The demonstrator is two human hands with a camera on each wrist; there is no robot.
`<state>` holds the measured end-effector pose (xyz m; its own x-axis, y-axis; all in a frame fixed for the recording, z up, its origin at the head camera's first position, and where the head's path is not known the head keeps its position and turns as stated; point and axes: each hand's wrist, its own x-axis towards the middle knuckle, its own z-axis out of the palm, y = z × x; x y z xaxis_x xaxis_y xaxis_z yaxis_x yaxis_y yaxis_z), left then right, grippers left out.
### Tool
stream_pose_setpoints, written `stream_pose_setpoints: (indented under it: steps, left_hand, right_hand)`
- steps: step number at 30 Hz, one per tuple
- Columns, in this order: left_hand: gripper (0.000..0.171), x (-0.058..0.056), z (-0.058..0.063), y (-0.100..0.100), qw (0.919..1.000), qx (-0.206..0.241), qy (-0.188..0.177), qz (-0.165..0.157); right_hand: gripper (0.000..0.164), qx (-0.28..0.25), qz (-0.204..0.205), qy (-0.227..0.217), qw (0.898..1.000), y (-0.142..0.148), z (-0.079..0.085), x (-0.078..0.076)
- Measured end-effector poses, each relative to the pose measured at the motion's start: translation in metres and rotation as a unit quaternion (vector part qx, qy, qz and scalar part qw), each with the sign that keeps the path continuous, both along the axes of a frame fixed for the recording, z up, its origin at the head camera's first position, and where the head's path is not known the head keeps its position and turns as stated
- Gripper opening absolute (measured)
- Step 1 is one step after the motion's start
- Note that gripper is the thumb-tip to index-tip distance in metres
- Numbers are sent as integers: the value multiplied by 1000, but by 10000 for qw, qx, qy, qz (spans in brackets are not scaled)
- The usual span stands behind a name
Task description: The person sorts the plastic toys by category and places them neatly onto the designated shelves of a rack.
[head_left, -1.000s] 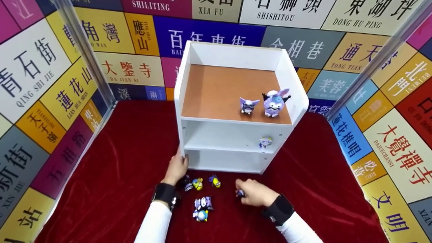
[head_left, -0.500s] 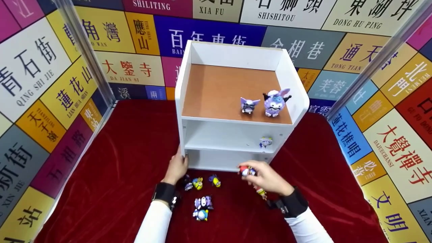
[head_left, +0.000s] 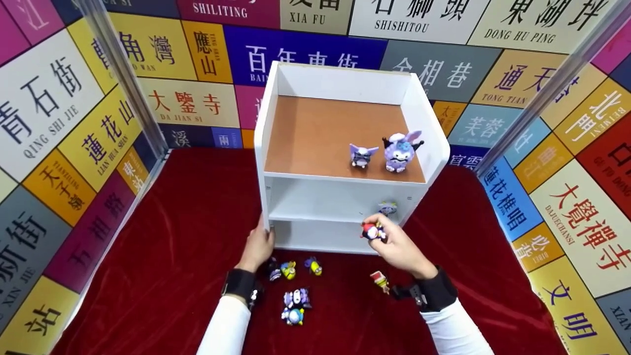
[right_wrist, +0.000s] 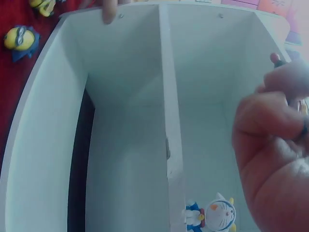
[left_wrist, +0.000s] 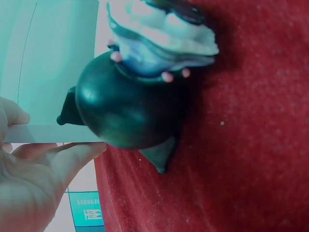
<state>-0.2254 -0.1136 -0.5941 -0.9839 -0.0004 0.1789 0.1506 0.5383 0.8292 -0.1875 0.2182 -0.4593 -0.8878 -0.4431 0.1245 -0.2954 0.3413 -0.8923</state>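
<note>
A white shelf unit with a brown top board stands on the red cloth. My left hand grips the lower front edge of its left side panel, thumb and fingers on either side in the left wrist view. My right hand pinches a small red, white and dark figurine in front of the lower compartments. Behind those fingers, a white and blue cat figurine stands on the middle shelf, partly hidden. Two purple figurines, a smaller one and a larger one, stand on the top board.
On the cloth lie two yellow minion figurines, a dark figurine near my left hand, a purple-black one and a blue one. A red and yellow figurine lies near my right wrist. Sign-covered walls surround the cloth.
My right hand has picked the red and white figurine off the cloth and raised it up and right toward the shelf. My left hand stays on the side panel.
</note>
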Motion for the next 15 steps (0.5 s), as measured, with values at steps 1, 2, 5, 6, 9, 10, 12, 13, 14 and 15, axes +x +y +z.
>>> stream_pose_setpoints:
  steps: [1,2,5,6,9,10,12,13,14,15]
  left_hand:
    - [62,1,-1,0,10000,-12,10,9]
    - [61,1,-1,0,10000,-29,15,21]
    - [58,1,-1,-1,10000,-39,26,70]
    - [58,1,-1,-1,9999,-56,48,84]
    - [58,0,0,0,10000,54,-41,34]
    - [58,-1,0,0,10000,28,-19,32]
    - [58,-1,1,0,10000,18,-46,22]
    - [59,-1,1,0,10000,20,-72,18]
    - [59,0,0,0,10000,-5,-75,28]
    - [58,0,0,0,10000,-62,-31,60]
  right_hand:
    - [32,-60,-33,-131,9999,0,1,0]
    - [32,-118,-52,-242,9996,0,2,0]
    - [30,-323,-18,-460,9984,1,6,-1]
    - [29,-393,6,-466,9981,2,6,-2]
    - [28,-636,-78,-366,9973,2,7,-6]
    - [29,-712,-155,-280,9969,1,7,-7]
    - [29,-814,-368,-94,9960,-1,10,-7]
    - [29,-823,-509,23,9953,-2,10,-8]
    - [28,-798,-646,178,9946,-2,11,-8]
    - [28,-731,-785,371,9935,-2,11,-9]
